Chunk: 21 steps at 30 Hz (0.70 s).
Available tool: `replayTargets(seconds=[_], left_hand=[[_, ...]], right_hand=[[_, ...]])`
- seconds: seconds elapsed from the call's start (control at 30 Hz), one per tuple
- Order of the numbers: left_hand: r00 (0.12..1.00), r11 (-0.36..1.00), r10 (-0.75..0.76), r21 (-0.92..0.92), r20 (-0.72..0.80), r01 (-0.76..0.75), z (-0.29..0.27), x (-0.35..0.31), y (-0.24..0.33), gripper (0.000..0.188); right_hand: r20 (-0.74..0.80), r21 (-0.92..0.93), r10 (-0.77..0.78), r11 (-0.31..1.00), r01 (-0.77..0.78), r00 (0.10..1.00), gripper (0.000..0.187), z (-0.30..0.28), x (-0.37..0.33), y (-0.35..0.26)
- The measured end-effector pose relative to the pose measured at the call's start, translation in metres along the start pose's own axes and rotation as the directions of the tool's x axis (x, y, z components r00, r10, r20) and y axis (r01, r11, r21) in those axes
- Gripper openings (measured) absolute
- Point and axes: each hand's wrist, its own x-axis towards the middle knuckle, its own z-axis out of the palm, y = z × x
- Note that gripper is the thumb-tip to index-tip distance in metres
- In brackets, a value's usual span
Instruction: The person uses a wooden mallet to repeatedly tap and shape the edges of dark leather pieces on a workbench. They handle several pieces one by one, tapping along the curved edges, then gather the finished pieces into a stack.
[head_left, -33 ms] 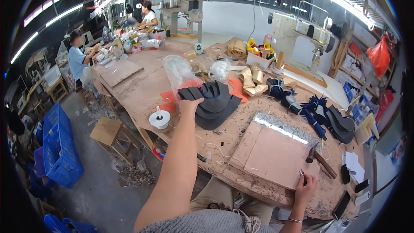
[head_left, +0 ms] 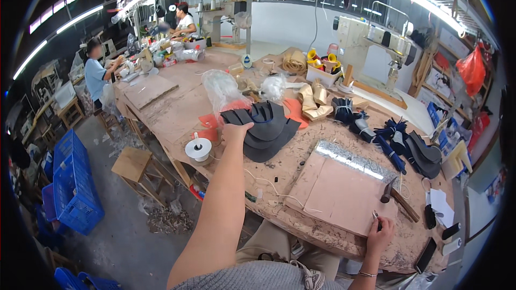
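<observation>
My left hand [head_left: 236,132] reaches far forward over the table. Its thumb lies on the near-left edge of a fanned stack of dark grey curved, slotted cut pieces [head_left: 267,138], and the other fingers are hidden beneath or behind them. At the near edge of a flat board [head_left: 344,193], my right hand [head_left: 382,232] is closed around a small tool [head_left: 375,216] with a metal tip and a black part; its exact kind is not clear. A hammer [head_left: 387,192] with a wooden handle lies just beyond that hand.
Left of the stack stands a white spool [head_left: 198,149]; orange pieces [head_left: 295,113] and clear plastic bags [head_left: 221,87] lie around it. Bundled dark pieces [head_left: 395,134] are at the right, a phone [head_left: 426,255] near the right edge. A wooden stool [head_left: 131,162] stands on the floor. Two people work farther back.
</observation>
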Motion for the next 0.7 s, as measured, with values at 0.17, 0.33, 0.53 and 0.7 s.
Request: replayTargets(seconds=[0.17,0.33,0.53,0.7], left_hand=[[0.994,0.993,0.094,-0.071,-0.049,-0.097,0.003,0.000,-0.006,0.111],[0.986,0.969,0.133,-0.196,-0.100,-0.151,0.018,0.019,-0.033,0.112],[0.911,0.918,0.313,-0.162,-0.269,-0.363,0.020,-0.035,-0.042,0.087],[0.916,0.880,0.388,-0.258,-0.097,-0.400,0.035,-0.053,-0.058,0.071]], right_hand=[[-0.004,0.051,0.016,0.999,-0.016,1.000,0.015,0.000,0.003,-0.005],[-0.112,-0.057,-0.043,0.998,0.037,0.993,0.025,-0.009,0.019,-0.023],[0.096,0.427,-0.392,0.846,0.318,0.915,0.032,0.022,0.102,-0.166],[0.369,0.628,-0.599,0.724,0.285,0.711,0.048,0.174,0.146,-0.253]])
